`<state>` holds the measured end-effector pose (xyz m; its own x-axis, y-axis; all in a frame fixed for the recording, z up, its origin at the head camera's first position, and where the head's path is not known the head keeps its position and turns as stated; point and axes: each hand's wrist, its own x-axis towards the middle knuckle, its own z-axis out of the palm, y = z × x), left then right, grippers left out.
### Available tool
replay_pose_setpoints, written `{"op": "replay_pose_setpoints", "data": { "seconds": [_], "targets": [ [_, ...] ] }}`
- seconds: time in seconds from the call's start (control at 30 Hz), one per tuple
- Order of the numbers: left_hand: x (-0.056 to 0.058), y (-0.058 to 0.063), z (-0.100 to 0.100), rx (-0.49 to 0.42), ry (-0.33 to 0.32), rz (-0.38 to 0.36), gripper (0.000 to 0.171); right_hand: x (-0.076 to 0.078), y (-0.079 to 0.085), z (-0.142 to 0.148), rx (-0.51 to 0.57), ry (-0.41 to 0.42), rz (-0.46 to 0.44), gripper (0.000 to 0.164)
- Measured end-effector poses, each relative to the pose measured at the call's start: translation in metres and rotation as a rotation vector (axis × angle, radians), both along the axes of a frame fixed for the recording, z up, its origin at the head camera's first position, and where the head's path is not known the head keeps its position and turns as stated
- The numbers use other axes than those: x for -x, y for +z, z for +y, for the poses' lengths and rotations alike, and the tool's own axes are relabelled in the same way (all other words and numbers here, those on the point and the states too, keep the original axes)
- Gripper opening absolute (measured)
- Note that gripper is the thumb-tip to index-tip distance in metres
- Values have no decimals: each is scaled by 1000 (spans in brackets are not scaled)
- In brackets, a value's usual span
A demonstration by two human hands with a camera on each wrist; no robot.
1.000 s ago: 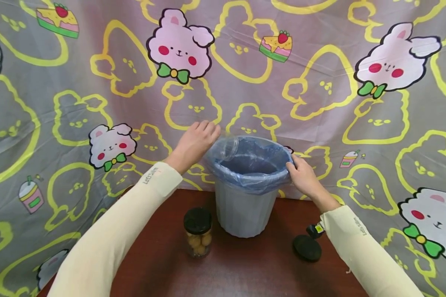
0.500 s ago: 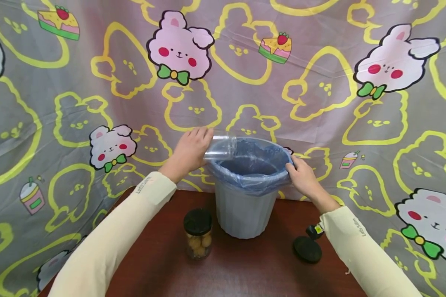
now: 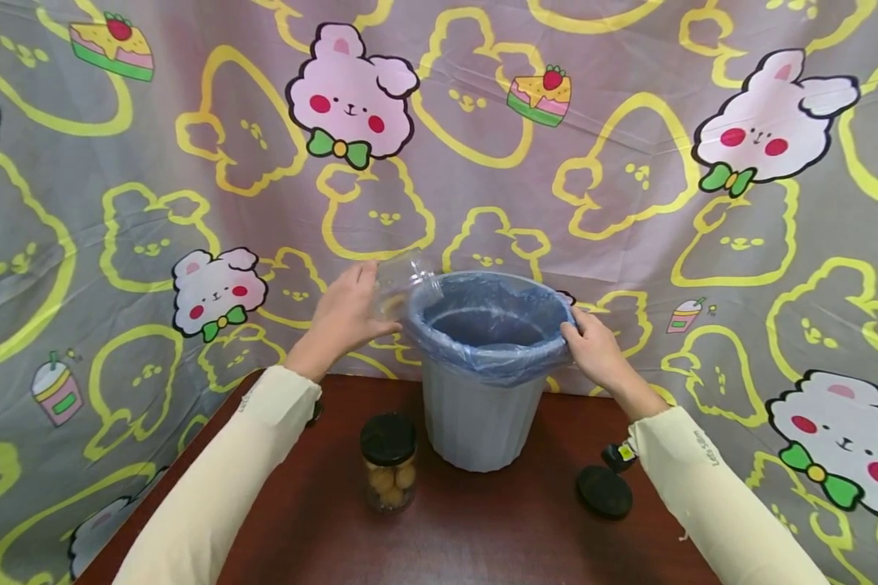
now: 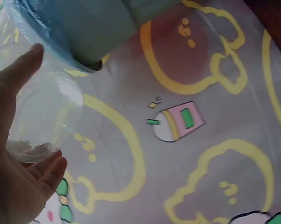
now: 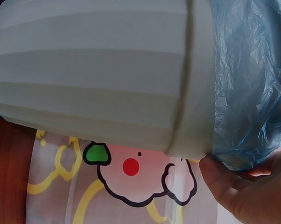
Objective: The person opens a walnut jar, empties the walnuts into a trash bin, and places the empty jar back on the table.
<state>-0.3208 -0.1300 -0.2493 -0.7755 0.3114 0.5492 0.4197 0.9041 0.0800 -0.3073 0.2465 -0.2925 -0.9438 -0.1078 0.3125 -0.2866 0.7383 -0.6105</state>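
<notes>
A clear plastic jar (image 3: 404,284) is in my left hand (image 3: 342,315), tilted on its side next to the left rim of the bin. In the left wrist view, thumb and fingers curve around the see-through jar (image 4: 47,116). A grey ribbed bin (image 3: 483,414) stands upright on the table, lined with a blue plastic bag (image 3: 493,361) folded over its rim. My right hand (image 3: 593,345) grips the bin's right rim. The right wrist view shows the right thumb and fingers (image 5: 248,191) pinching the edge and the blue bag (image 5: 248,84).
Left of the bin, a lidded jar (image 3: 389,467) with several round brown pieces stands on the red-brown table (image 3: 483,528). A round black lid (image 3: 604,492) lies at the right, below the right wrist. A patterned cloth (image 3: 483,187) hangs close behind the bin.
My left hand has drawn back left and slightly down, taking the clear jar away from over the bin's opening to beside its rim. The right hand has kept its grip.
</notes>
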Motion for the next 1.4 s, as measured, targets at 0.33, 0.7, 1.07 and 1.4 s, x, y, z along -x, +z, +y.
{"op": "replay_pose_setpoints", "data": {
  "seconds": [0.33,0.7,1.07,1.4],
  "targets": [
    [2,-46,-32,-514,-62,-127,100,1,0,0,-1,-1,6,58],
    [3,-100,-59,-766,-25,-212,94,2,-2,2,-2,-5,30,57],
    [0,-157,-79,-775,113,-400,107,3,-3,1,-2,-4,27,58],
    [6,-191,-83,-629,181,-376,92,2,-3,1,-3,-2,18,58]
  ]
}}
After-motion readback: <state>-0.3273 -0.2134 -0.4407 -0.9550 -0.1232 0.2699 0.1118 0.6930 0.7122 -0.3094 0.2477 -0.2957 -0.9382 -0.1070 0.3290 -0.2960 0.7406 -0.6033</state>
